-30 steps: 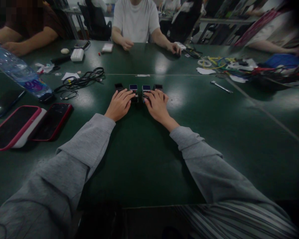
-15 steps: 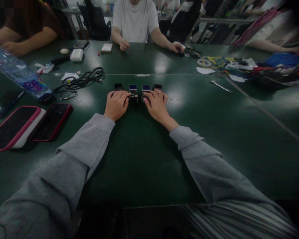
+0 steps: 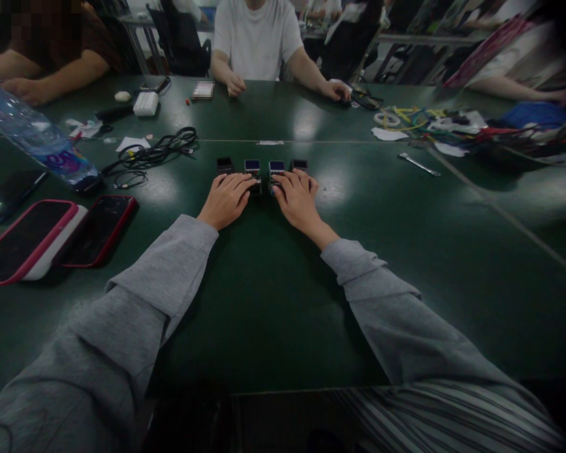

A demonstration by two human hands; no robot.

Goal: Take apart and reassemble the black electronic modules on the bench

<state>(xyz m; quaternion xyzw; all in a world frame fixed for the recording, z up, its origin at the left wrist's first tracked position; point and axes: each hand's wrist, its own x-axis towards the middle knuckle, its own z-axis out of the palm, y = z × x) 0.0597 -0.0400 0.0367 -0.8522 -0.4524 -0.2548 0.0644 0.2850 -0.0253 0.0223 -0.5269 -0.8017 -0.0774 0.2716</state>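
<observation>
Several small electronic modules with little screens stand in a row on the green table (image 3: 273,302). My left hand (image 3: 227,198) lies over the left ones, palm down with its fingers stretched forward. Its fingertips reach the lower part of the inner left module (image 3: 252,165), whose screen is lit bluish; the outer left module (image 3: 224,165) has a dark screen. On the other side, my right hand (image 3: 296,196) rests with extended fingers on the inner right module (image 3: 277,167) and partly covers the outer right module (image 3: 300,165). The fingers hide most of the modules' lower parts.
Left are two phones (image 3: 97,233) (image 3: 31,236), a tilted water bottle (image 3: 42,141) and black cables (image 3: 163,151). A wrench (image 3: 419,165) and a heap of wires (image 3: 481,129) lie right. Across the table sits a person in a white shirt (image 3: 257,41), with others at both sides.
My left hand has shifted slightly to the right, its fingers now further over the inner left module. My right hand has hardly moved.
</observation>
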